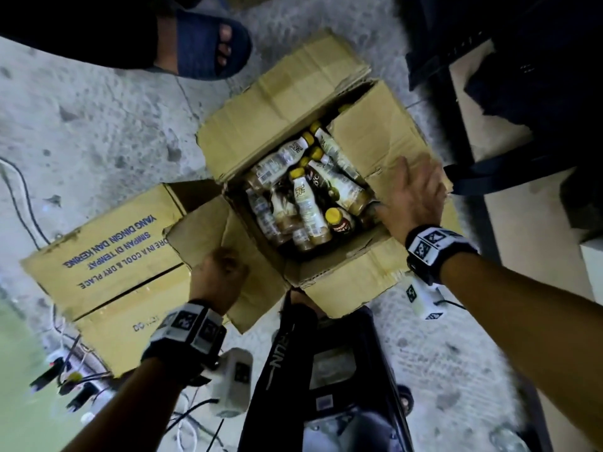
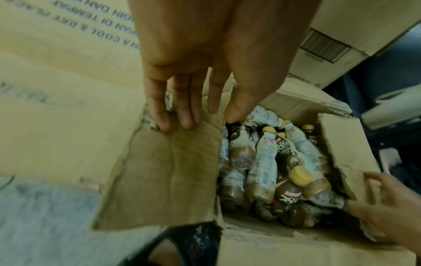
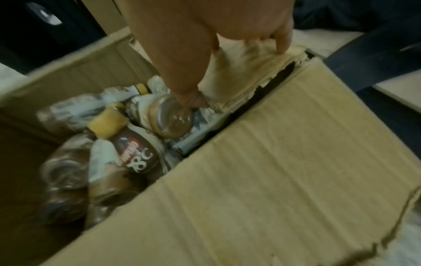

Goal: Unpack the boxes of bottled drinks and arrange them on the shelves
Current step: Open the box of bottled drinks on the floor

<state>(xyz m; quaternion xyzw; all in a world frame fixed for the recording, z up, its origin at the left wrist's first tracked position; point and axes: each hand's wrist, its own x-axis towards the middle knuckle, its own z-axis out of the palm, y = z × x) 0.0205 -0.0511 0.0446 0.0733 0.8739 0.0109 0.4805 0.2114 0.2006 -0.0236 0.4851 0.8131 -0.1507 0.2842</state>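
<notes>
An open cardboard box stands on the concrete floor, full of coffee bottles with yellow caps that lie jumbled on one another. My left hand rests on the box's left flap; its fingers lie straight on the cardboard and the thumb reaches over the flap's edge toward the bottles. My right hand lies spread on the torn right flap, with its thumb at the flap's inner edge against a bottle's base. Neither hand holds a bottle.
A second, closed box with blue print lies just left of the open one. Another person's foot in a blue sandal stands at the far side. Cables and a power strip are at the left, dark furniture at the right.
</notes>
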